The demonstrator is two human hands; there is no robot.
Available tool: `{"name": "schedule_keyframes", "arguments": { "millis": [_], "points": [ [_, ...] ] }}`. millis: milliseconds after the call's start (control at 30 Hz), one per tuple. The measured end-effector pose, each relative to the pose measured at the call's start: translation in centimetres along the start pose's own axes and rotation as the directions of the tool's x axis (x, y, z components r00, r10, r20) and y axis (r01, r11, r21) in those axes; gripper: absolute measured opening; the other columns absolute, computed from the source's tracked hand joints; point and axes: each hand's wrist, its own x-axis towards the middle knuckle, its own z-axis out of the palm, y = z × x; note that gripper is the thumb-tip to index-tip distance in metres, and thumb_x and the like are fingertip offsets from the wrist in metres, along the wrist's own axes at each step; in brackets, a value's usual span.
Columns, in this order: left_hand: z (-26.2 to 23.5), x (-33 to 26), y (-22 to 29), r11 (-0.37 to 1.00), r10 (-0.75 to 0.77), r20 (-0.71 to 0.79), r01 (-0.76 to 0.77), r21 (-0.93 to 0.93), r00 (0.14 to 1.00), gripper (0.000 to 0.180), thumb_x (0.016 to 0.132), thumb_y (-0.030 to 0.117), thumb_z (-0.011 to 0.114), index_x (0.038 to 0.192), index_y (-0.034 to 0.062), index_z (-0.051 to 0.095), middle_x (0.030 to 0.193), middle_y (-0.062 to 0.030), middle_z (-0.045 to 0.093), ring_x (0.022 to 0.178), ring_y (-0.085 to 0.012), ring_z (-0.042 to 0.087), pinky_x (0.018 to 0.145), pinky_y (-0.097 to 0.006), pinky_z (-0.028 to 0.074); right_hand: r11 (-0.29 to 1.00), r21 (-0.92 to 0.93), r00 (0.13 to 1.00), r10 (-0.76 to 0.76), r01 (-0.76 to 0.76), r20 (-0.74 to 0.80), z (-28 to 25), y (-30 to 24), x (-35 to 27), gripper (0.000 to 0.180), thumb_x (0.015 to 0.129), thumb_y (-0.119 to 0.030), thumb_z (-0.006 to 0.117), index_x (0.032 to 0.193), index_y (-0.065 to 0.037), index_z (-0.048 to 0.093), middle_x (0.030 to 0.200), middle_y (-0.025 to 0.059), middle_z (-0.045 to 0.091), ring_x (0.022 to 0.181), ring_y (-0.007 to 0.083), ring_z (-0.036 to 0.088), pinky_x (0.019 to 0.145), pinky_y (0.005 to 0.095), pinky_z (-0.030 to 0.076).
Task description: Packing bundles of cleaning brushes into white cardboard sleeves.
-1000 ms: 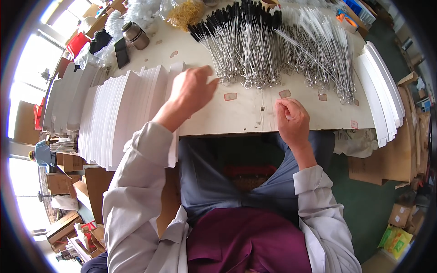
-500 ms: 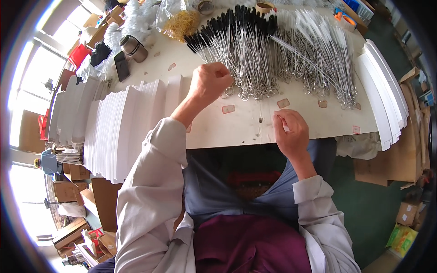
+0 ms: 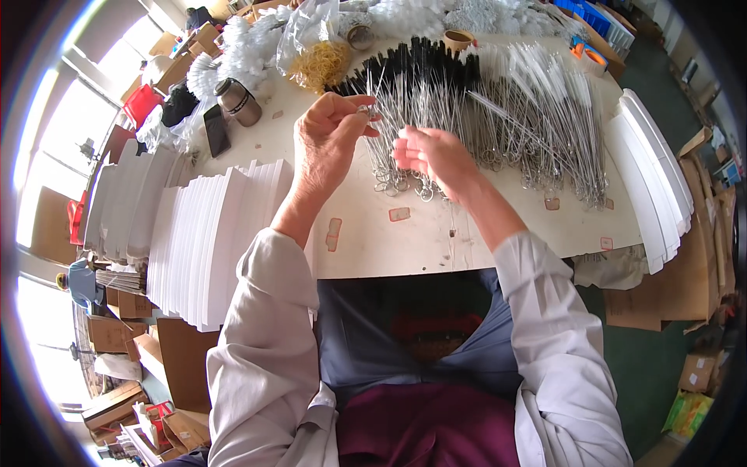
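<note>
My left hand is raised at the left end of a pile of wire-handled brushes. Its thumb and fingers pinch a wire brush by a small metal ring; the rest of that brush blends into the pile behind. Close by on the right, my right hand reaches over the pile's ring ends, its fingers loosely bent and apart, with nothing plainly held. Black-bristled brushes lie with their looped handles toward me. White-bristled brushes lie beside them on the right.
White folded card sheets stand stacked at the table's left, and more white card lies at its right edge. Farther back are a flask, a phone, yellow ties, a tape roll and orange-handled scissors.
My right hand has moved up and left from the table's front edge to the brush handles. My left hand has shifted slightly left, and a metal ring now shows at its fingertips.
</note>
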Motion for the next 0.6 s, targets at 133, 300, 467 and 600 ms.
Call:
{"name": "schedule_keyframes", "arguments": {
  "millis": [133,300,467,600],
  "points": [
    [-0.3,-1.5,2.3,0.995,0.092,-0.018,-0.092,0.025,0.996,0.005,0.094,-0.004,0.059,0.089,-0.0039,0.057,0.119,-0.0222,0.072,0.094,-0.0187,0.073,0.084,-0.033,0.061,0.983,0.151,0.994,0.105,-0.105,0.003,-0.3,-0.4,3.2,0.078,0.105,-0.042,0.062,0.145,0.02,0.037,0.142,0.0313,0.052,0.129,0.0355,0.058,0.11,0.0457,0.051],
    [0.9,-5.6,3.8,0.965,0.185,0.087,-0.198,0.172,0.979,0.006,0.095,-0.008,0.052,0.093,-0.002,0.053,0.125,-0.0243,0.069,0.108,-0.0257,0.07,0.097,-0.041,0.057,0.963,0.244,0.993,0.107,-0.117,0.053,0.3,-0.5,1.9,0.085,0.106,-0.055,0.054,0.145,0.018,0.039,0.141,0.0316,0.054,0.128,0.0368,0.059,0.11,0.0477,0.05],
    [3.0,-10.3,3.8,0.76,0.358,0.327,-0.476,0.443,0.875,0.019,0.077,-0.009,0.065,0.089,0.0014,0.054,0.119,-0.0214,0.072,0.092,-0.0295,0.074,0.082,-0.036,0.059,0.865,0.441,0.95,0.117,-0.241,0.29,3.1,-3.3,-4.7,0.068,0.11,-0.054,0.042,0.136,0.007,0.053,0.118,0.0235,0.071,0.107,0.0348,0.07,0.098,0.0465,0.055],
    [5.3,-12.8,3.3,0.612,0.43,0.482,-0.639,0.467,0.764,0.025,0.069,-0.009,0.069,0.086,0.003,0.055,0.124,-0.0238,0.07,0.102,-0.0377,0.073,0.081,-0.041,0.061,0.863,0.493,0.985,0.034,-0.113,0.167,1.7,-4.0,-8.0,0.05,0.114,-0.039,0.041,0.129,0.006,0.058,0.1,0.0136,0.071,0.083,0.0217,0.07,0.075,0.0379,0.059]
  ]
}}
